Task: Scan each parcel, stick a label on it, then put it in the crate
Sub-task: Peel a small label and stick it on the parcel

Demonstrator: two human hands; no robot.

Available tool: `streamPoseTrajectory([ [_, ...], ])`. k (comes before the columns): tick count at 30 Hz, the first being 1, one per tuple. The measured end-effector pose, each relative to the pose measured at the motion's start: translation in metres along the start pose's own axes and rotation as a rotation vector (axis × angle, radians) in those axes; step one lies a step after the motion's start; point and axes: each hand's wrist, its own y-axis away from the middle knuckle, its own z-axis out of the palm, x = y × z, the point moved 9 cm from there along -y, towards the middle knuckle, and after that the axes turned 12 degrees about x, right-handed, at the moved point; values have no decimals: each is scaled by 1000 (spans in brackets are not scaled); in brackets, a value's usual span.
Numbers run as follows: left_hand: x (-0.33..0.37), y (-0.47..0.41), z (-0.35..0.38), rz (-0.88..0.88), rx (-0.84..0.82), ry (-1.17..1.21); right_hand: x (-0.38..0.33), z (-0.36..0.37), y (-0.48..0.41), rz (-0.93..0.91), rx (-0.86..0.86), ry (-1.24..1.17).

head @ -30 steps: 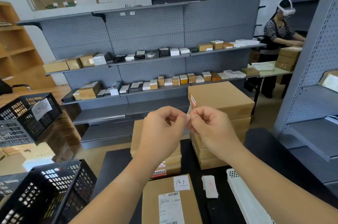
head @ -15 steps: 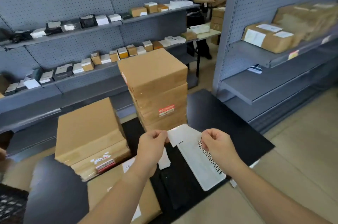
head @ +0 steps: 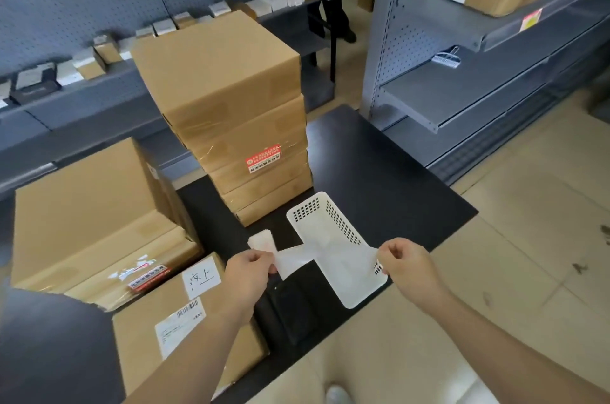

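Observation:
My left hand (head: 247, 275) pinches a white label (head: 292, 260) by its left edge, low over the black table (head: 379, 172). My right hand (head: 407, 266) is pinched on a thin pale backing sheet (head: 346, 255) that stretches over the white basket (head: 333, 218); the sheet is hard to tell from the basket. A brown parcel (head: 148, 331) lies flat in front of my left arm, with a barcode shipping label (head: 180, 324) and a handwritten white sticker (head: 201, 278) on top. The crate is out of view.
A tall stack of brown boxes (head: 227, 100) stands at the table's back, a lower stack (head: 89, 215) at the left. A small pile of labels (head: 262, 240) and a dark flat object (head: 290, 311) lie between parcel and basket. Grey shelving (head: 462, 100) stands on the right.
My view swung right and down, away from the black crates. My hands dropped from chest height to just above the table and pulled apart, with the sheet stretched between them.

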Motion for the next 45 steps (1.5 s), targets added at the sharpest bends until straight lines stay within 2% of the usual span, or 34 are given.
streamPoseTrajectory([
  [6, -23, -21, -9, -63, 67, 7, 14, 21, -10, 28, -16, 72],
  [19, -58, -16, -4, -145, 94, 30, 36, 75, -21, -1, -76, 346],
  [24, -55, -9, -6, -107, 94, 47, 29, 82, -12, -29, -101, 331],
  [27, -54, -2, -10, -101, 95, 68, 0, 90, 5, -118, -142, 299],
  [31, -51, 11, -22, -96, 95, 124, -60, 120, 59, -262, -334, 165],
  [35, -46, 23, -48, -61, 77, 213, -99, 157, 116, -397, -503, 179],
  [43, -75, 44, -103, -46, 31, 405, -112, 199, 159, -392, -512, 72],
  [45, -91, 42, -119, -52, 83, 442, -109, 208, 161, -368, -487, 54],
])
